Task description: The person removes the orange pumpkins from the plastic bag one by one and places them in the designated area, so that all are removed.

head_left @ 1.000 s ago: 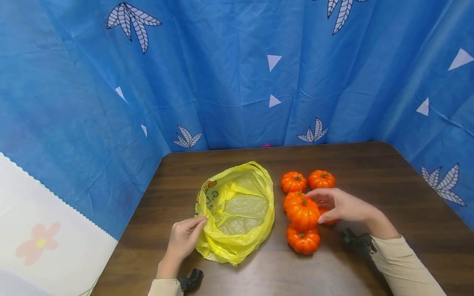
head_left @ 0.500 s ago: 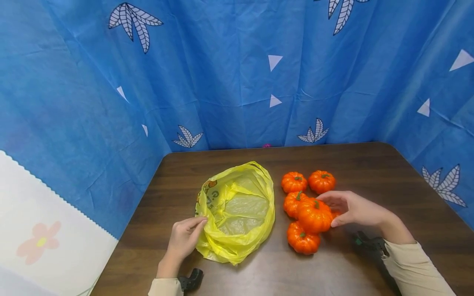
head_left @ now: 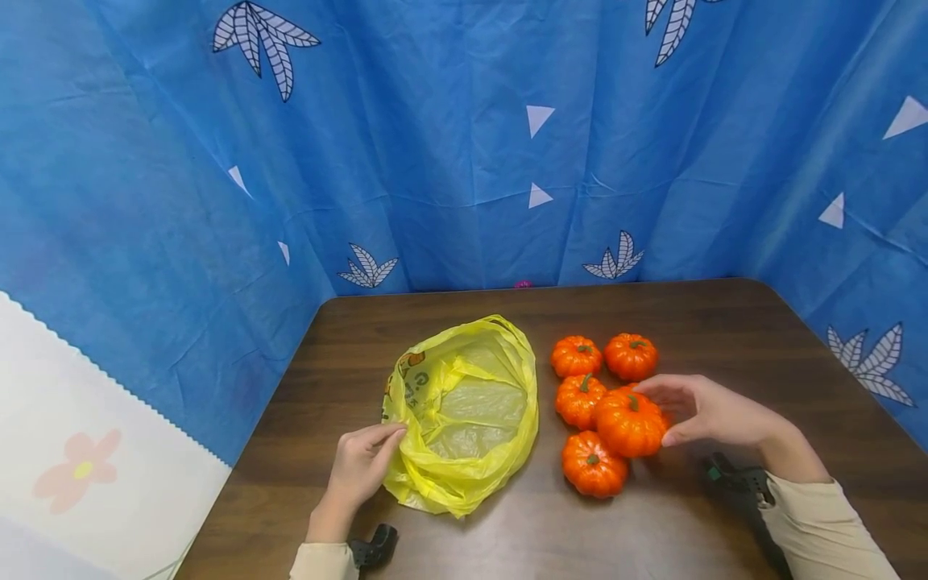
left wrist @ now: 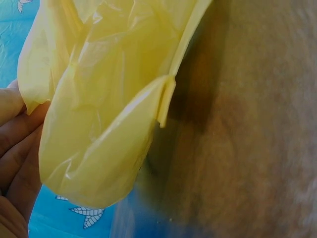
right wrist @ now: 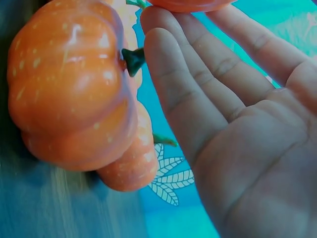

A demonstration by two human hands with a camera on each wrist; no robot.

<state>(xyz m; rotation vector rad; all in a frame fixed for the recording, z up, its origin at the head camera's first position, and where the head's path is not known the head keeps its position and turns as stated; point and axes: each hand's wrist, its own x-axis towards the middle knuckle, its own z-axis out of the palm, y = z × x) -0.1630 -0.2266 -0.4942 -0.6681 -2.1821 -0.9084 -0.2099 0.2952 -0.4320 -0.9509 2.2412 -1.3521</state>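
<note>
On the left, my left hand pinches the near-left rim of a yellow plastic bag, whose wide mouth faces up. The left wrist view shows the bag's folded edge beside my curled fingers. My right hand grips a glossy orange pumpkin from its right side, thumb in front and fingers behind. It overlaps neighbouring pumpkins in the head view. Only the underside of the held pumpkin shows at the top of the right wrist view, by the fingertips. A larger-looking pumpkin sits below it.
Several other pumpkins surround the held one: one in front, one at its left, and two behind, including the far-right pumpkin. All are on the dark wooden table. A blue curtain hangs at the table's back edge.
My right hand has moved right with the pumpkin, uncovering more of the left and front pumpkins; the one at right is now hidden behind it. My left hand and the bag stay put.
</note>
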